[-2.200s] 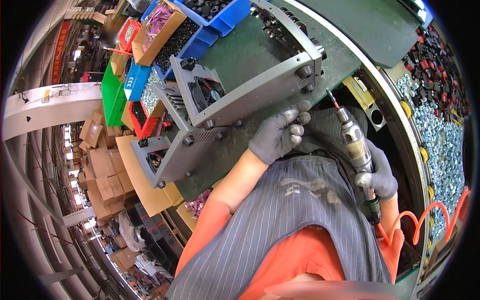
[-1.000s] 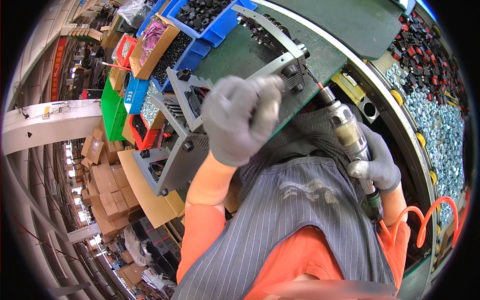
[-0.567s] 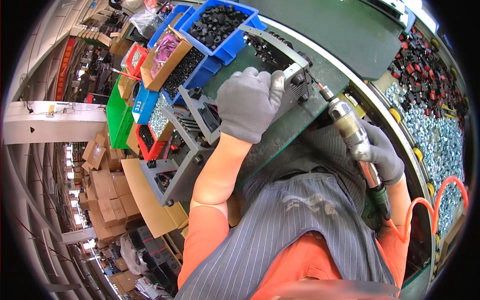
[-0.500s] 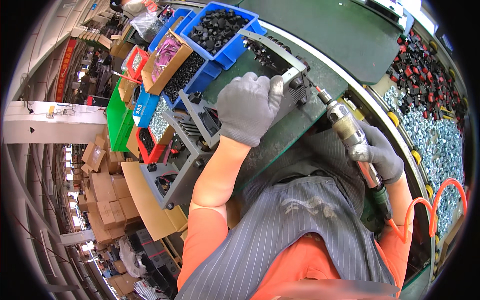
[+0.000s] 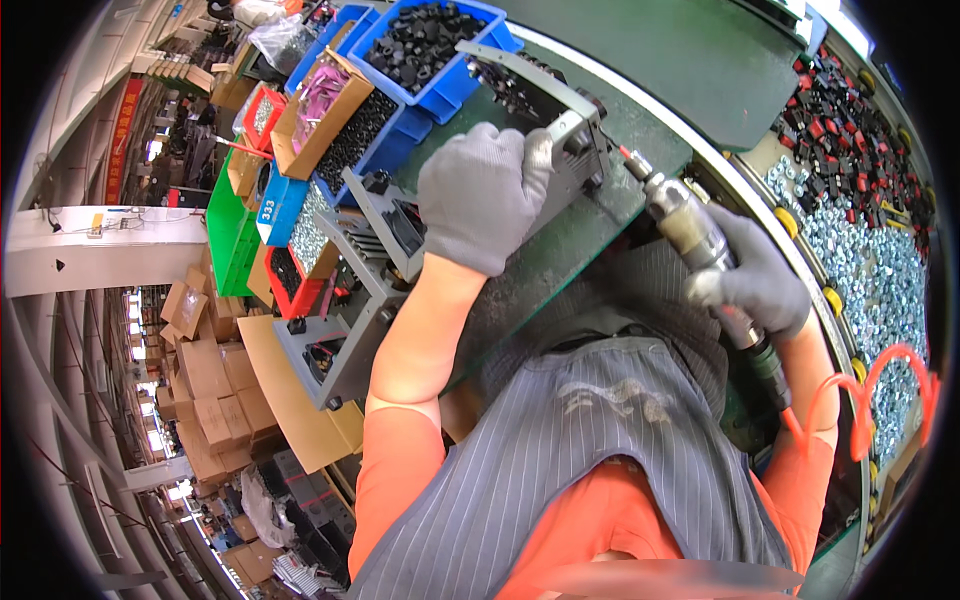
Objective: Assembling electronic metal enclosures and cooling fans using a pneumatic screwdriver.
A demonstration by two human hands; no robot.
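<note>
Green workbench [image 5: 600,240]: left hand [image 5: 480,195] fingers grip grey chassis [image 5: 570,150], right hand [image 5: 755,280] fingers clasp screwdriver [image 5: 690,235].

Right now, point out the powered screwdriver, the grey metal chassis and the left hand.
powered screwdriver [image 5: 680,222], head view, on its metal barrel.
grey metal chassis [image 5: 578,160], head view, on its near corner.
left hand [image 5: 480,200], head view, on the glove's back.
</note>
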